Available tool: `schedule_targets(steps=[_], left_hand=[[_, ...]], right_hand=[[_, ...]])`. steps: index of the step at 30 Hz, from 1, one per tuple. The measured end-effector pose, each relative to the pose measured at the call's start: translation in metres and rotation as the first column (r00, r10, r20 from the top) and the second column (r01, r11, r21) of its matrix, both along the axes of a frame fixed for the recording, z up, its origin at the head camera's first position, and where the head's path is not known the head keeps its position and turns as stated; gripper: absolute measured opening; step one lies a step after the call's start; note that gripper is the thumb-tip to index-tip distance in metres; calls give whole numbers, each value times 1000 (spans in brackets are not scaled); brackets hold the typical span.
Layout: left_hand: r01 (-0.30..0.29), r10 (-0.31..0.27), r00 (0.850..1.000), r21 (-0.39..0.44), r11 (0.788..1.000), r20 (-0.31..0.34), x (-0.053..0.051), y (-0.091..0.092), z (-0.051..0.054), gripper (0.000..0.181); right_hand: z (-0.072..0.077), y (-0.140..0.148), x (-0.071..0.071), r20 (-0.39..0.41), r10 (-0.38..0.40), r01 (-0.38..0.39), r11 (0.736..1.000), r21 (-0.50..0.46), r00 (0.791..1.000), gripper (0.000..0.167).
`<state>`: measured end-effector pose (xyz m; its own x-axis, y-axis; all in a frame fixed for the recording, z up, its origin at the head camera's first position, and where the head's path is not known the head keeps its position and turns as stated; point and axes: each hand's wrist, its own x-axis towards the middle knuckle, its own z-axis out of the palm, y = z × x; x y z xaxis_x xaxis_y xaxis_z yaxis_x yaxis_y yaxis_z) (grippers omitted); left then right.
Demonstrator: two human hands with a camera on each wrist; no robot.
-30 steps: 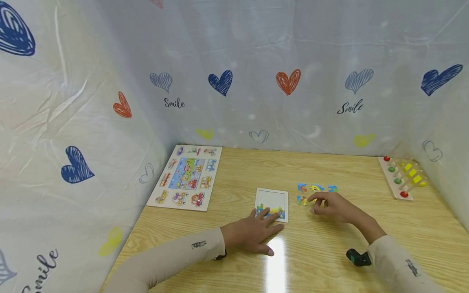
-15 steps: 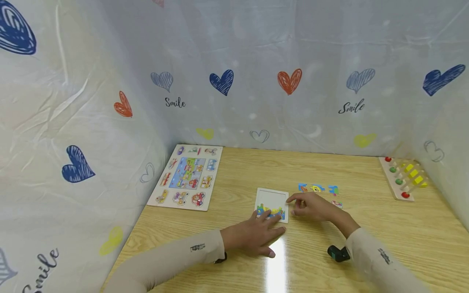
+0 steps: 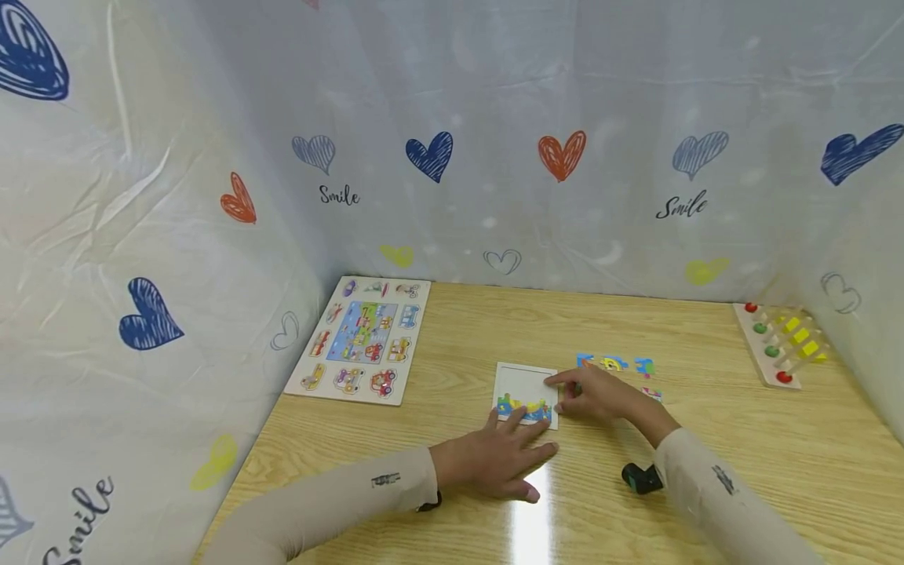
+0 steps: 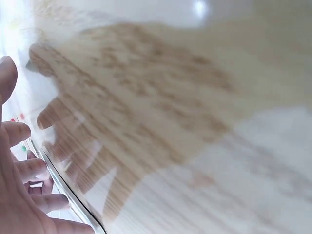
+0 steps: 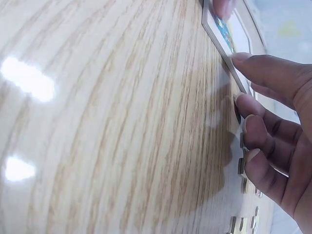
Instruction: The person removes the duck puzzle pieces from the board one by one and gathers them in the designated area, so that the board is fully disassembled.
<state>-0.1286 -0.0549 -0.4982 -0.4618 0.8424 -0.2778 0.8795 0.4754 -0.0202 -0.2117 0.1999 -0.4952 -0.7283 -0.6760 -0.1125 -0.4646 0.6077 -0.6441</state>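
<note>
A small white puzzle frame (image 3: 526, 366) lies on the table, with a blue, green and yellow strip of pieces (image 3: 504, 406) along its near side. My left hand (image 3: 497, 459) is spread, fingertips resting on the frame's near part. From the right, my right hand (image 3: 600, 396) reaches to the frame, index fingertip over its right edge. In the right wrist view, the thumb of the right hand (image 5: 278, 117) is at the frame's edge (image 5: 222, 46) and the other fingers are bent. Whether it holds a piece is hidden. The left wrist view shows the left hand (image 4: 24, 190) with fingers apart.
Loose puzzle pieces (image 3: 613, 363) lie right of the frame, some partly behind the right hand. A large vehicle puzzle board (image 3: 300, 377) is at the back left. A wooden peg toy (image 3: 768, 359) with red and green balls stands at the far right. Patterned curtains (image 3: 494, 94) enclose the table.
My right hand has moved left from the loose pieces to the frame's right edge, uncovering a pinkish piece at the right. The left hand has stayed almost in place.
</note>
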Motion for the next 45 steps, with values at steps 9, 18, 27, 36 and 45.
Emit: schedule_targets(steps=[9,18,27,36,45], left_hand=[[-38,39,999,-34,999,26,5,4,7,74],[-39,40,999,-10,999,28,7,4,7,69],[-40,40,999,-11,999,12,8,3,6,69],[-42,42,999,-14,999,6,7,2,5,69],[-31,31,999,-11,999,14,6,2,3,69]], right_hand=[[1,0,-6,21,23,-22,1000,-22,1000,48],[2,1,-8,41,16,-16,1000,-10,999,48],[8,-6,-7,19,25,-25,1000,11,1000,45],[14,-37,-10,19,50,-50,998,22,999,32],[13,-61,-18,69,109,-112,993,37,992,34]])
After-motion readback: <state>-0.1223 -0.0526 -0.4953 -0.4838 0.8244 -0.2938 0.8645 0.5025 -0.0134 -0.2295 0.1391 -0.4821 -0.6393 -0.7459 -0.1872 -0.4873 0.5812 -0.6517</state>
